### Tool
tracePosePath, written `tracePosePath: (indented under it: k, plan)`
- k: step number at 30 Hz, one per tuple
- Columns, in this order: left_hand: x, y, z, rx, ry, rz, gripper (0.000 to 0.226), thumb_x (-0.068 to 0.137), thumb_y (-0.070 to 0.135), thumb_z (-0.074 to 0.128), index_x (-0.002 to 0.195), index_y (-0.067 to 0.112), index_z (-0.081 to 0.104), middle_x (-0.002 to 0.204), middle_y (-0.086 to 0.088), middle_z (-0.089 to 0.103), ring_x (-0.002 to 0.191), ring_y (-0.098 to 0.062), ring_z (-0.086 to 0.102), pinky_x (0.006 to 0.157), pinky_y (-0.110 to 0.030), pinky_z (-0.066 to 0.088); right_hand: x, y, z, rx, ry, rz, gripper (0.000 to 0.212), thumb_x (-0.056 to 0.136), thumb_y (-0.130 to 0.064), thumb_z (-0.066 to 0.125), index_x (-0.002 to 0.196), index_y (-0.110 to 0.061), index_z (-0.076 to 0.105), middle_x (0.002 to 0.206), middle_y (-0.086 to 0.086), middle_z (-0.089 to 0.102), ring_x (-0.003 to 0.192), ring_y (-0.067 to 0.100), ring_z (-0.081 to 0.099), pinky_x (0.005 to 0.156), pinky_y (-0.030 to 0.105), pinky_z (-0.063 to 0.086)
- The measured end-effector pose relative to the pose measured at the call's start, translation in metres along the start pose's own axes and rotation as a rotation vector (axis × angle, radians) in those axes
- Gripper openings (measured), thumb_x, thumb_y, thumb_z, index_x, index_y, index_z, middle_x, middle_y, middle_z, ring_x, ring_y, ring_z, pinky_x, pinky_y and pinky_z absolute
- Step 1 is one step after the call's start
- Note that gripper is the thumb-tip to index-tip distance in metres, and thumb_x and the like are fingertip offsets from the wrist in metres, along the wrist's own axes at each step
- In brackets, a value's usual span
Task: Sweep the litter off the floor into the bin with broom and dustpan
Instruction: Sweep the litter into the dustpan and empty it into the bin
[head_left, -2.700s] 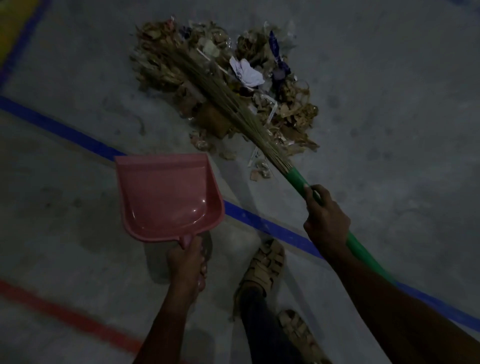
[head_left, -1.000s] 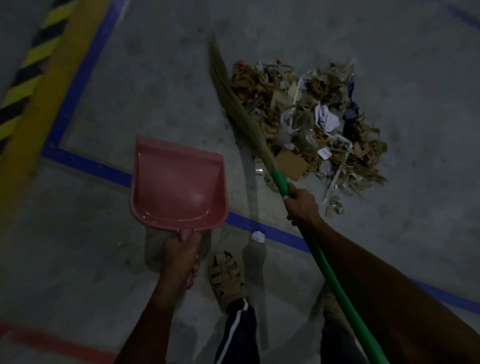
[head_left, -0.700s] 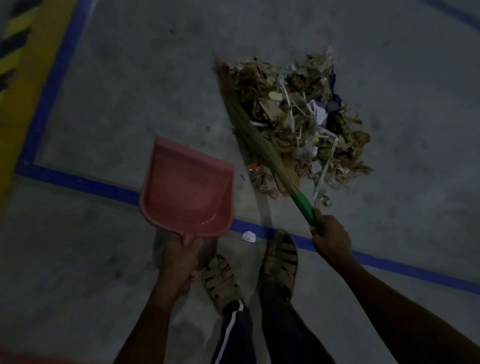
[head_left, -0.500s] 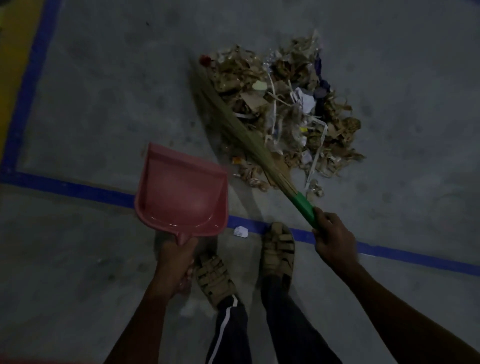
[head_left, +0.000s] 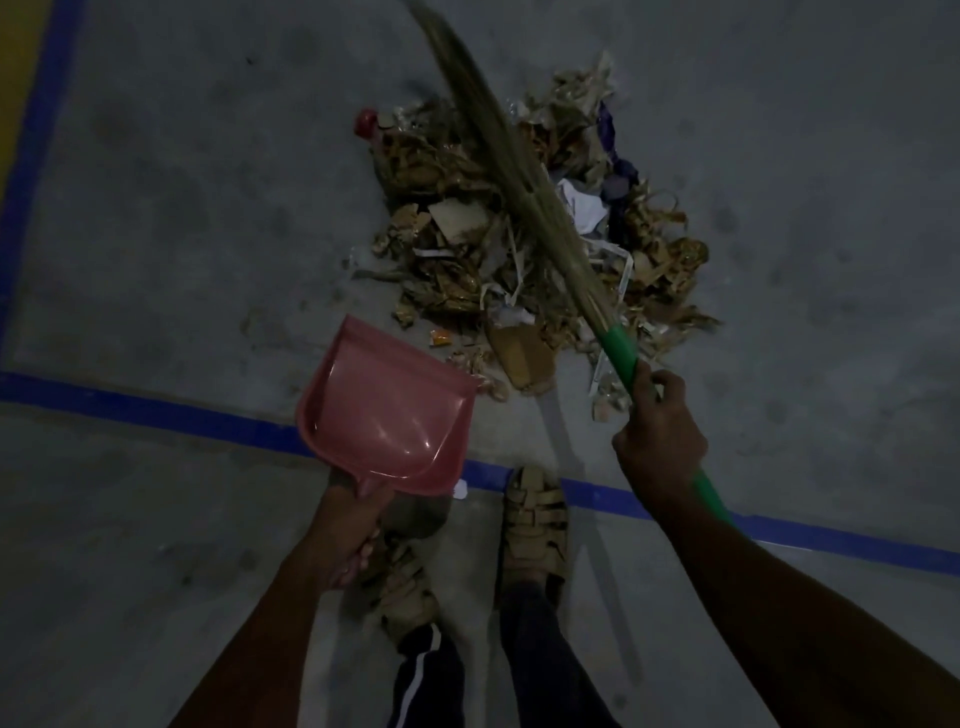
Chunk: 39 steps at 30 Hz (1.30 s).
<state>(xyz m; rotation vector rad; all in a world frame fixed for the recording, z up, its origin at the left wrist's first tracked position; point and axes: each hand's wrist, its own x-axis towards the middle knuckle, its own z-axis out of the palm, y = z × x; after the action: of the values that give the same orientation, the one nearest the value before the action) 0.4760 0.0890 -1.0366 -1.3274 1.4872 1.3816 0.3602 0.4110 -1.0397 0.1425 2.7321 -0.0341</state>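
While the left hand (head_left: 349, 535) grips the empty pink dustpan (head_left: 387, 410) tilted beside the litter pile (head_left: 524, 234) and the right hand (head_left: 657, 441) clamps the broom (head_left: 511, 156) across it, a hard stroke likely scatters scraps past the pan's lip; bin not in view.

I can read no words, brands or numbers anywhere here; the scraps in the litter pile (head_left: 524, 244) at twelve o'clock are too dim and small to show print.
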Motion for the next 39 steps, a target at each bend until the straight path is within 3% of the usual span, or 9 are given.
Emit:
tracePosePath:
  k: [9, 13, 19, 24, 35, 39]
  plan:
    - [0.061, 0.017, 0.016, -0.005, -0.009, -0.044, 0.039, 0.097, 0.034, 0.064, 0.071, 0.008, 0.054, 0.049, -0.006, 0.043, 0.034, -0.014, 0.034, 0.045, -0.018, 0.026, 0.051, 0.001, 0.047, -0.087, -0.079, -0.011, 0.09, 0.079, -0.014, 0.071, 0.156, -0.013, 0.025, 0.155, 0.013, 0.028, 0.094, 0.039, 0.055, 0.055, 0.034, 0.037]
    - [0.086, 0.026, 0.017, 0.068, 0.0, -0.047, 0.034, 0.098, 0.025, 0.061, 0.07, 0.008, 0.052, 0.046, -0.003, 0.041, 0.034, -0.013, 0.032, 0.041, -0.016, 0.023, 0.068, 0.013, 0.068, -0.078, -0.097, -0.01, 0.091, 0.078, -0.013, 0.074, 0.155, -0.011, 0.025, 0.156, 0.013, 0.028, 0.094, 0.041, 0.055, 0.056, 0.034, 0.037]
    - [0.114, 0.026, 0.001, 0.145, -0.032, -0.07, 0.031, 0.098, 0.023, 0.058, 0.071, 0.01, 0.048, 0.046, -0.003, 0.035, 0.035, -0.014, 0.027, 0.041, -0.016, 0.02, 0.099, 0.03, 0.092, -0.087, -0.047, -0.008, 0.099, 0.08, -0.007, 0.07, 0.158, -0.019, 0.011, 0.158, 0.01, 0.026, 0.089, 0.043, 0.055, 0.055, 0.036, 0.04]
    - [0.13, 0.028, 0.002, 0.174, -0.051, -0.059, 0.03, 0.096, 0.024, 0.06, 0.072, 0.011, 0.048, 0.047, -0.003, 0.036, 0.037, -0.015, 0.028, 0.042, -0.019, 0.02, 0.11, 0.034, 0.108, -0.056, -0.043, -0.045, 0.088, 0.084, -0.007, 0.066, 0.157, -0.018, 0.019, 0.157, 0.011, 0.029, 0.082, 0.042, 0.055, 0.052, 0.034, 0.037]
    - [0.149, 0.026, 0.01, 0.19, -0.039, -0.018, 0.027, 0.096, 0.023, 0.063, 0.075, 0.009, 0.053, 0.049, -0.005, 0.039, 0.036, -0.015, 0.031, 0.038, -0.019, 0.023, 0.061, 0.052, 0.138, 0.007, -0.173, -0.159, 0.088, 0.068, -0.004, 0.073, 0.149, -0.014, 0.039, 0.149, 0.008, 0.039, 0.074, 0.037, 0.055, 0.048, 0.026, 0.027]
    - [0.152, 0.022, 0.013, 0.171, -0.028, -0.006, 0.03, 0.099, 0.026, 0.062, 0.075, 0.011, 0.052, 0.046, -0.002, 0.036, 0.034, -0.012, 0.029, 0.037, -0.018, 0.021, 0.045, 0.055, 0.144, 0.033, -0.195, -0.2, 0.092, 0.06, -0.003, 0.078, 0.146, -0.012, 0.045, 0.147, 0.011, 0.044, 0.077, 0.039, 0.06, 0.048, 0.026, 0.031]
